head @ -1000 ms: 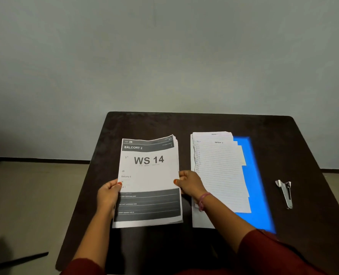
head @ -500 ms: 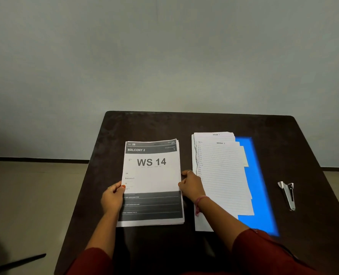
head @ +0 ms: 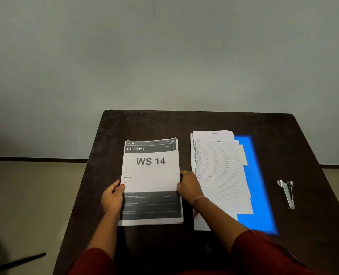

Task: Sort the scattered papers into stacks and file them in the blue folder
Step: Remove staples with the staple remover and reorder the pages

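A stack of printed sheets [head: 151, 173], its top page reading "WS 14", lies on the dark table [head: 194, 122] left of centre. My left hand [head: 113, 197] grips its left edge with the thumb on top. My right hand [head: 188, 187] holds its right edge, fingers curled against the side. To the right, a stack of lined handwritten pages [head: 222, 175] lies on the blue folder [head: 257, 185], which shows along the pages' right side and near corner.
A metal staple remover [head: 287, 192] lies near the table's right edge. The table's far edge stands close to a grey wall. Beige floor shows to the left, with a dark bar [head: 16, 262] low down.
The printed stack has been squared and set flat on the table, shifted slightly right. Both hands stay at its side edges.
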Demonstrator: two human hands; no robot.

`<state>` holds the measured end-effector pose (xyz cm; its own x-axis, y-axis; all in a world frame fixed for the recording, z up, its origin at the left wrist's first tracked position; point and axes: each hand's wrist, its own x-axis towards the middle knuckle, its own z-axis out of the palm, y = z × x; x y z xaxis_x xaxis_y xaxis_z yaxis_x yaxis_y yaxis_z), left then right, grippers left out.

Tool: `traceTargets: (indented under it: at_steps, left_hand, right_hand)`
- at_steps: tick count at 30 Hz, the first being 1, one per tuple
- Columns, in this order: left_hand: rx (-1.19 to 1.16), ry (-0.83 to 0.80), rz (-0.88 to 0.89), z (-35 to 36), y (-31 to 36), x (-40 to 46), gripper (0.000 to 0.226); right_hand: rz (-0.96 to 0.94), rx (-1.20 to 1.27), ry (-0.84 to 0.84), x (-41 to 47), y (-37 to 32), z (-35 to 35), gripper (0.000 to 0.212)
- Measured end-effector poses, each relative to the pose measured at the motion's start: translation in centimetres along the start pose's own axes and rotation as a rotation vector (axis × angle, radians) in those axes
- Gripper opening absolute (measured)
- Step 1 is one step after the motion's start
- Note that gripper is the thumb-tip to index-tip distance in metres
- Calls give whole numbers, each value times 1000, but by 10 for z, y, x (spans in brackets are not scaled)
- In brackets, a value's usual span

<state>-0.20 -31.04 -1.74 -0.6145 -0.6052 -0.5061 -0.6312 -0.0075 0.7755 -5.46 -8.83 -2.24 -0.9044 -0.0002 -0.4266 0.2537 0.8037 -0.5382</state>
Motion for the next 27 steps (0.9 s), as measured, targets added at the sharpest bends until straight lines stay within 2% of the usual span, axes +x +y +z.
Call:
traceTargets:
  at_steps: [3,5,8,11,18,21,24,27]
  left_hand:
    - [-69,37,-40,-1,2,3,44]
    - [-63,111,-23,1,4,4,44]
    - [6,211,121,8,15,-4,39]
    - [62,206,295,25,29,-19,36]
    - [225,-102,586,90,40,-75,35]
    - [346,-265,682,115,34,-95,41]
    - [545,-441,685,144,24,-107,57]
    - [818,-537,663,166,11,-113,73]
  right_hand:
    - [-17,98,38,-4,7,-12,20]
    - [-27,159,83,-10,15,-25,30]
    - [-14,220,171,-19,34,-47,33]
    - [30,281,259,-26,64,-68,30]
    - [201,358,386,-33,134,-111,28]
    - [230,385,366,-31,151,-123,31]
    - [223,381,325,-26,162,-133,39]
    - [209,366,252,-21,170,-139,47]
